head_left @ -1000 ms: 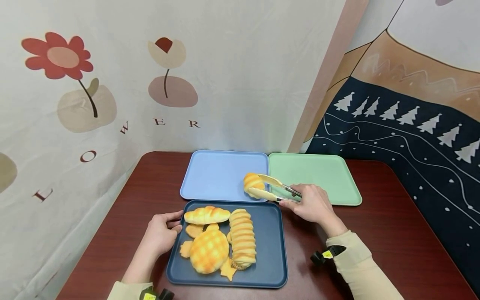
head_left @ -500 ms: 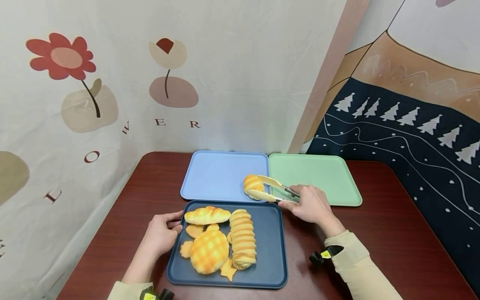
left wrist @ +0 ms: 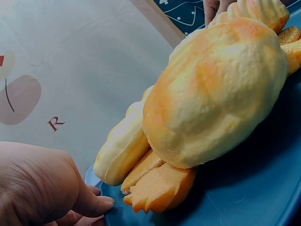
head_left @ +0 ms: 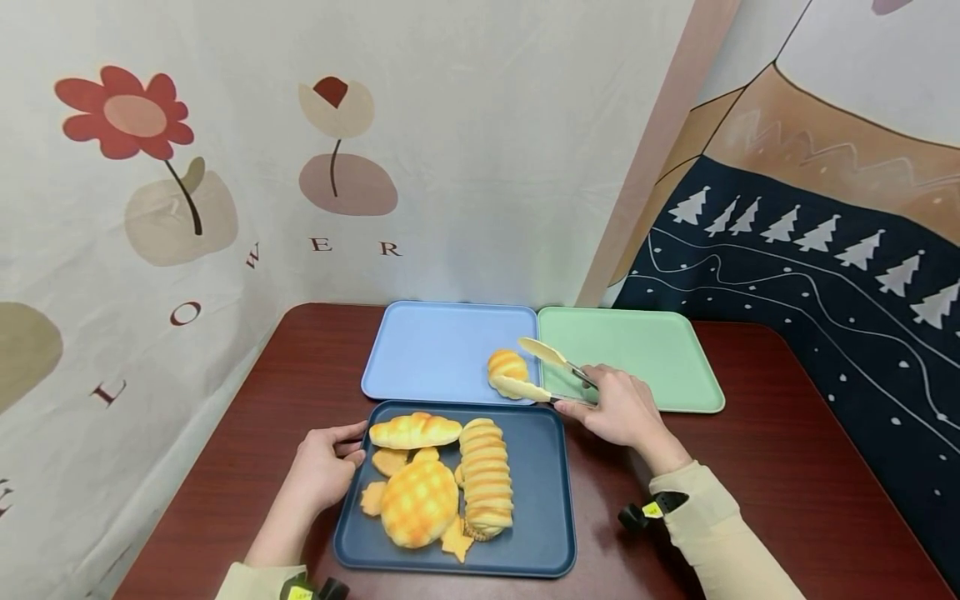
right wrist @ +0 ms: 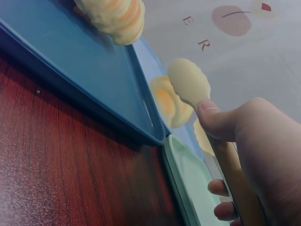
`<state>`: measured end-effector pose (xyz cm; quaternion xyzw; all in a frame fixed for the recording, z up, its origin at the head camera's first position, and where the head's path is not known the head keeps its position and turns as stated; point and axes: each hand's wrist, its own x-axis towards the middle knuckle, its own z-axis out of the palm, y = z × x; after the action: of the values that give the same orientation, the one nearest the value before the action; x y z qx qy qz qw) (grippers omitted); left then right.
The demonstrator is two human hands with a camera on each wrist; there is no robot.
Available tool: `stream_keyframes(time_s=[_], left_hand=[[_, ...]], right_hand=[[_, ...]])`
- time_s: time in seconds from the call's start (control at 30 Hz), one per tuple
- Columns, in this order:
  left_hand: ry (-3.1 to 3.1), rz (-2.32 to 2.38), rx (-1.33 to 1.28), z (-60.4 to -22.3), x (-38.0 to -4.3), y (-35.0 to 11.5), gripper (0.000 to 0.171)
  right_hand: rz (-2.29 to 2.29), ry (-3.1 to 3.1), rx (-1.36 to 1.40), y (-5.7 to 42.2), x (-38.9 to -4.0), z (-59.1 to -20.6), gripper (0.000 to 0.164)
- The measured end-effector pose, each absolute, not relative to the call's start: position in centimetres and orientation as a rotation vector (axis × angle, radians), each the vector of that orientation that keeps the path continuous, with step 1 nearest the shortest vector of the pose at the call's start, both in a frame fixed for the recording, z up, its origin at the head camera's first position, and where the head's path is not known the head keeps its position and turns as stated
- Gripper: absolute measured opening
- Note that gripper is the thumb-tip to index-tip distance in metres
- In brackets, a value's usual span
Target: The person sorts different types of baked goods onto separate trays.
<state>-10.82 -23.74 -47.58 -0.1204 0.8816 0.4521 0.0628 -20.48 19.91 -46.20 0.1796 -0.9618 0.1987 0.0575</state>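
My right hand point(head_left: 618, 407) grips a pair of tongs point(head_left: 551, 393) with cream scalloped tips and metal arms. The tongs are spread beside a small round bread roll point(head_left: 506, 365), which sits at the right front corner of the light blue tray point(head_left: 442, 342). One tip overlaps the roll's near side; the far tip stands apart from it. At the left edge of the dark blue tray point(head_left: 536, 500), my left hand point(head_left: 322, 467) holds the rim, thumb point(left wrist: 101, 203) on its edge. On that tray lie a croissant point(head_left: 414, 431), a long ridged bread point(head_left: 485, 477) and a round checkered bun point(head_left: 420, 503).
Several small biscuits point(head_left: 456, 540) lie around and under the bun. A green tray point(head_left: 637, 350) adjoins the light blue one at the back right. Under the trays is a dark red wooden table point(head_left: 720, 467), with a printed curtain point(head_left: 480, 150) behind it.
The tongs have spread apart: their far tip has lifted off the roll. The roll stays on the light blue tray, and my left hand has hardly moved.
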Motion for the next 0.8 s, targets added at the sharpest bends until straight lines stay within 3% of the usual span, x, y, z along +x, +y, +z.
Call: stream_keyframes(time_s=[0.37, 0.8], left_hand=[[2.680, 1.352, -0.356, -47.8, -10.9, -23.8, 0.049], [2.661, 1.372, -0.358, -47.8, -10.9, -23.7, 0.050]], right_hand=[[0.607, -2.888, 0.533, 20.4, -18.9, -45.4, 0.094], [0.654, -2.807, 0.560, 21.0, -16.0, -44.4, 0.087]])
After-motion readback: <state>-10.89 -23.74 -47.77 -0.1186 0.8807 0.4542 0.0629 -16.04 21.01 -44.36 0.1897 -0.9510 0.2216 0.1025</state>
